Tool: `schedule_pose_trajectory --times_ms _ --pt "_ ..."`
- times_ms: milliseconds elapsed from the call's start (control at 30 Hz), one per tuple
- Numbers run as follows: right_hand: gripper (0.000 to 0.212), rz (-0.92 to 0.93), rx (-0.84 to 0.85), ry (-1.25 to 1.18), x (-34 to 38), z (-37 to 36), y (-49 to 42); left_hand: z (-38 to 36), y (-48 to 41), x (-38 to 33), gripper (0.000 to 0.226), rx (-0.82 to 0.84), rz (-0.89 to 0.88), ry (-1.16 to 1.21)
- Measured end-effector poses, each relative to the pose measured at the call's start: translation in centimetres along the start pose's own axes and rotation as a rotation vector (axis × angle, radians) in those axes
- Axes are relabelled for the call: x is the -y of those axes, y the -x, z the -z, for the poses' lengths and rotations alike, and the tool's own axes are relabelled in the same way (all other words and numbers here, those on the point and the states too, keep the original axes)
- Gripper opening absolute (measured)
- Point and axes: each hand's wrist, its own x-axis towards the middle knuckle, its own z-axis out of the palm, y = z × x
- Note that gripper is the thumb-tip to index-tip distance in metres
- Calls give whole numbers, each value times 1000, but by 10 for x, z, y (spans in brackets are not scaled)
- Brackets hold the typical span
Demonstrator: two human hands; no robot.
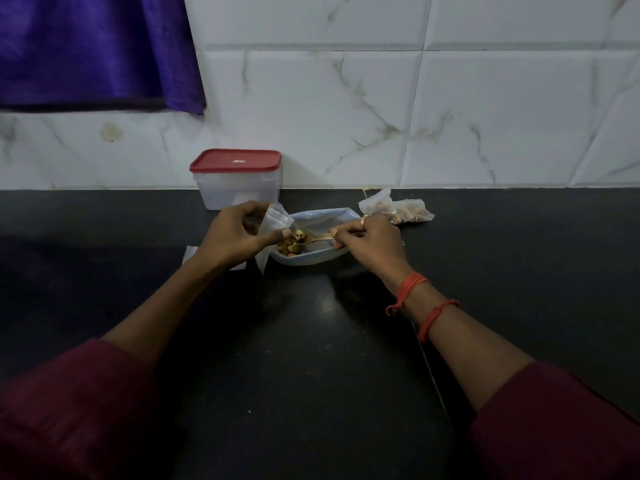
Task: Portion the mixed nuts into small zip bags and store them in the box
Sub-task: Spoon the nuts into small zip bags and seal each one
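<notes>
**Scooping nuts, one bag on the go**

A purple cloth hangs top left. The box sits on the dark counter against the wall, red lid on. Just in front, the left hand pinches an empty bag, fingers and thumb curled on its edge. The nuts are piled at the left end of a bluish pouch, with the spoon in them. The right hand has its fingers clamped on the handle. Behind it lie filled bags.
</notes>
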Motion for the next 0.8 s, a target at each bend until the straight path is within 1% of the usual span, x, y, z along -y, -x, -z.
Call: schedule_pose_trajectory --times_ms 100,200,267,367,533,667,800 --pt "16 -14 -21 -4 -3 3 -3 -1 0 1 62 2 0 -36" --pt "22 -49 -18 -41 -5 5 -4 0 1 0 68 10 -1 -43" --pt "21 -81 -8 -90 -5 6 -4 1 1 1 71 5 -1 -55" --pt "21 -114 -7 -168 -4 11 -3 1 2 2 70 -17 -5 -103" --pt "22 -111 -71 -245 2 18 -6 1 3 -1 75 -31 -25 -178" --pt "15 -85 -123 -294 6 21 -9 4 5 -2 83 -19 -32 -209" --pt "15 -92 -138 -317 7 22 -10 7 4 0 81 -57 -17 -215"
